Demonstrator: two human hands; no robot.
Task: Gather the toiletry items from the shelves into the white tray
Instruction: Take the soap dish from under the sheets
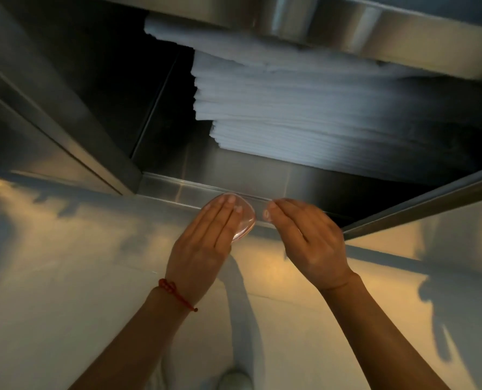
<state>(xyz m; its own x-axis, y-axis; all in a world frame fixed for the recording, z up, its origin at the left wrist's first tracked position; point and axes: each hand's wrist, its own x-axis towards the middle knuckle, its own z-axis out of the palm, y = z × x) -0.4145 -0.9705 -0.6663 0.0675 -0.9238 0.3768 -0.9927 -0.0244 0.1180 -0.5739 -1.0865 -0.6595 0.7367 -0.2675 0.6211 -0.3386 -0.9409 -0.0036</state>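
Forearms out: left hand [206, 243] lies flat, grip closed over a clear pinkish soap dish [241, 220] at the steel shelf [194, 190] lip. Right hand [310, 237] hovers beside it, loosely curled, holding nothing I can make out. Best lift level, it's slippery. Folded white towels [318, 108] sit behind; white tray unseen.

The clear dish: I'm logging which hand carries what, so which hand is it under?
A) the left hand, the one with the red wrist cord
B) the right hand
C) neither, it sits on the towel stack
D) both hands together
A: the clear dish shows under the flat fingers of the left hand, above the red cord; the right hand is apart from it.
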